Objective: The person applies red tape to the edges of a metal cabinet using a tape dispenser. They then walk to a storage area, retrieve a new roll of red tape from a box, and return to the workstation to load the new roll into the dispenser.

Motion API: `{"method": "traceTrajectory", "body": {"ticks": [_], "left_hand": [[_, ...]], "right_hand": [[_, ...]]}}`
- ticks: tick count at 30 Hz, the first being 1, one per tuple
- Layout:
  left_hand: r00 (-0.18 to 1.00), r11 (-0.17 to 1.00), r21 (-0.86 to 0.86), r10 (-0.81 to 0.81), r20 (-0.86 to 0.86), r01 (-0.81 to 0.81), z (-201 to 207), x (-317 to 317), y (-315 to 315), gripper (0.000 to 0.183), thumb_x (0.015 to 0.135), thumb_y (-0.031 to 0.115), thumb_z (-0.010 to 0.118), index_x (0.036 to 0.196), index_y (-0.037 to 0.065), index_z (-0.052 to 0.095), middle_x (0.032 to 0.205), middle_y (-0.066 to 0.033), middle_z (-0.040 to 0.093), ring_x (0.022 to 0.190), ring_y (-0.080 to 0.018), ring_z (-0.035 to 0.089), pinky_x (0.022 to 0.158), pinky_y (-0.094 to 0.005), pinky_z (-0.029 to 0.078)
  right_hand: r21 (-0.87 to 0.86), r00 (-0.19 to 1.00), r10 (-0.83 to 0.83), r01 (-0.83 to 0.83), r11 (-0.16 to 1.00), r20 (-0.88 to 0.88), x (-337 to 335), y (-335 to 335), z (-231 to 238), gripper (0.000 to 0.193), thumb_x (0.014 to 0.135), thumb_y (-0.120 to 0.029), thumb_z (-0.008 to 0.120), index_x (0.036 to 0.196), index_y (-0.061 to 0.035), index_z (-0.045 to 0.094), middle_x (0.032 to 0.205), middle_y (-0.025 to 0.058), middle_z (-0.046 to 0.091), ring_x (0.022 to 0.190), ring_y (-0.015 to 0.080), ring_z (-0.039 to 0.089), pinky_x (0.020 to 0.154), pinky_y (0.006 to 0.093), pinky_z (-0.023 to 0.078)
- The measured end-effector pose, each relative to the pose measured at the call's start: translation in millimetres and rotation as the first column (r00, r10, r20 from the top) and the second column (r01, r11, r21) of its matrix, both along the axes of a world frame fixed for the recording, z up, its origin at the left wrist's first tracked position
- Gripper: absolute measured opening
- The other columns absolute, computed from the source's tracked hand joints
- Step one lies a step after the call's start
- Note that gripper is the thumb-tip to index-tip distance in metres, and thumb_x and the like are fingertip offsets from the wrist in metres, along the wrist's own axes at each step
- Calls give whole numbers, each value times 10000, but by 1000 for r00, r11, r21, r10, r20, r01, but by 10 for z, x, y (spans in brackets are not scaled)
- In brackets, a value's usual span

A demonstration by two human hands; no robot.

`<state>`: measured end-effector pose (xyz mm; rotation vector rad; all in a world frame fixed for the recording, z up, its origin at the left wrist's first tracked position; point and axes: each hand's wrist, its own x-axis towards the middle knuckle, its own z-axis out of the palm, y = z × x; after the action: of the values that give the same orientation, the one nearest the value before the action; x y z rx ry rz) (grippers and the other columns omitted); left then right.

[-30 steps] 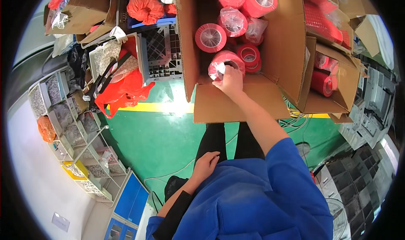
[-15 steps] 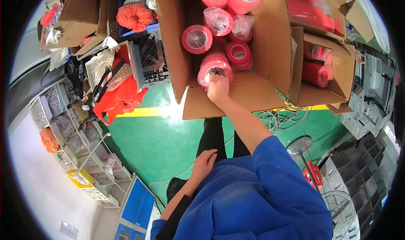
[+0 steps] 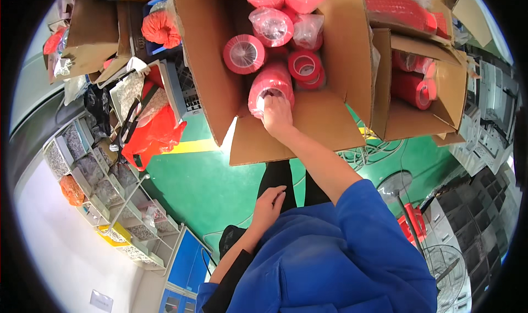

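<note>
In an open cardboard box (image 3: 300, 142) lie several rolls of red tape, some wrapped in clear film. My right hand (image 3: 276, 115) reaches over the lowered front flap and grips the end of a wrapped stack of tape rolls (image 3: 271, 77), its fingers hooked into the core. The fingertips inside the core are hidden. A single roll of red tape (image 3: 244, 54) rests left of that stack, and smaller red rolls (image 3: 306, 66) sit to its right. Near my thigh hangs my left hand (image 3: 267, 207), fingers loosely bent and apart, holding nothing.
Another cardboard box (image 3: 418, 127) with red rolls stands at the right. A red plastic bag (image 3: 157, 134) hangs at the left, above a rack of bins (image 3: 110, 189). Coiled cables (image 3: 371, 154) lie on the green floor, and a fan (image 3: 444, 266) stands lower right.
The view has shifted slightly, so the box and its rolls appear a little further left. My right hand keeps its hold on the stack; my left hand stays by my thigh.
</note>
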<state>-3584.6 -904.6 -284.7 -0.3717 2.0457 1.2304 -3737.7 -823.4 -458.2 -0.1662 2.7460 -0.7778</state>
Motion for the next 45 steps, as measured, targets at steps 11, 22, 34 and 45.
{"method": "traceTrajectory", "body": {"ticks": [11, 22, 34, 45], "left_hand": [[799, 975, -220, -127, -587, -7, 173, -960, 15, 465, 763, -37, 535, 1223, 20, 497, 1130, -135, 562, 1037, -323, 494, 869, -358, 423], [841, 848, -449, -444, -310, 282, 443, -1071, -389, 338, 630, 117, 641, 948, 51, 545, 860, -107, 589, 808, -309, 551, 675, -393, 462], [935, 896, -367, -322, -147, 250, 365, -1156, -278, 258, 712, 226, 691, 790, 25, 549, 783, -117, 590, 712, -310, 586, 617, -397, 463], [934, 887, -356, -346, -87, 295, 413, -1080, -363, 402, 710, 308, 728, 924, 21, 545, 866, -120, 581, 765, -315, 591, 636, -373, 474]], "right_hand": [[-302, 969, 246, -223, 927, 37, 218, 366, 1357, 181, 700, -136, 600, 801, -5, 526, 754, 165, 566, 715, 343, 543, 654, 426, 426], [-344, 915, 344, -399, 850, -212, 370, 134, 1866, 128, 669, -132, 551, 739, -25, 562, 699, 83, 550, 678, 199, 524, 645, 304, 392], [-715, 992, 20, -103, 692, -123, 253, 459, 1853, 325, 666, 17, 560, 990, -6, 563, 958, 130, 594, 925, 288, 571, 819, 384, 448], [-43, 876, -141, 181, 983, 460, -277, 988, 224, 262, 754, -163, 509, 953, -11, 589, 978, 211, 603, 923, 369, 580, 816, 455, 453]]}}
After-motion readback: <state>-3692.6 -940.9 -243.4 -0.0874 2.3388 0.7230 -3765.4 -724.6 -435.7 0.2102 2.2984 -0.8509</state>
